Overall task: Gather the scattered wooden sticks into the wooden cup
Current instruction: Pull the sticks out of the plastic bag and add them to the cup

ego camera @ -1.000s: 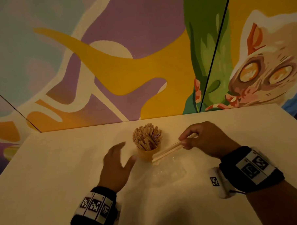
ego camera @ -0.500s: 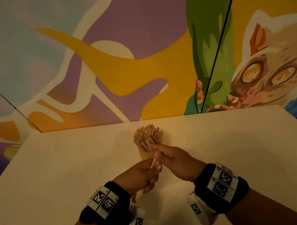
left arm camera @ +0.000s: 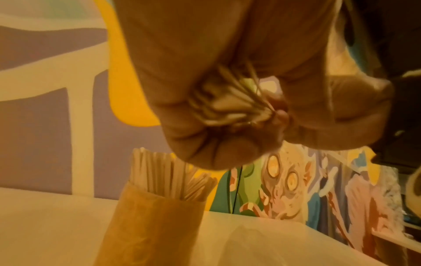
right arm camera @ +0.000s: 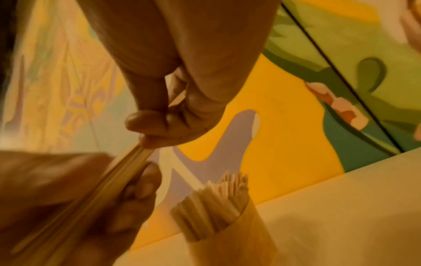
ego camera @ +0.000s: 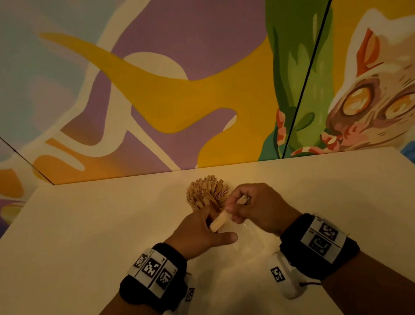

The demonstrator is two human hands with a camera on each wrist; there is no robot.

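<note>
Bundle (ego camera: 220, 220) of sticks is held by both hands, just in front of cup (left arm camera: 150, 226). Left hand (ego camera: 200, 231) is curled round near end, right hand (ego camera: 256, 206) pinches far end. Long axis is slanted up toward cup; right hand is judged nearer.

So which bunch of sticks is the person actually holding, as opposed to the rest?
Start at the pale table under the painted wall and find the wooden cup crammed with upright sticks. Just in front of it, the left hand and right hand meet. The held bundle is the short pale sheaf slanting between them, gripped at both ends, not standing in the cup.
</note>
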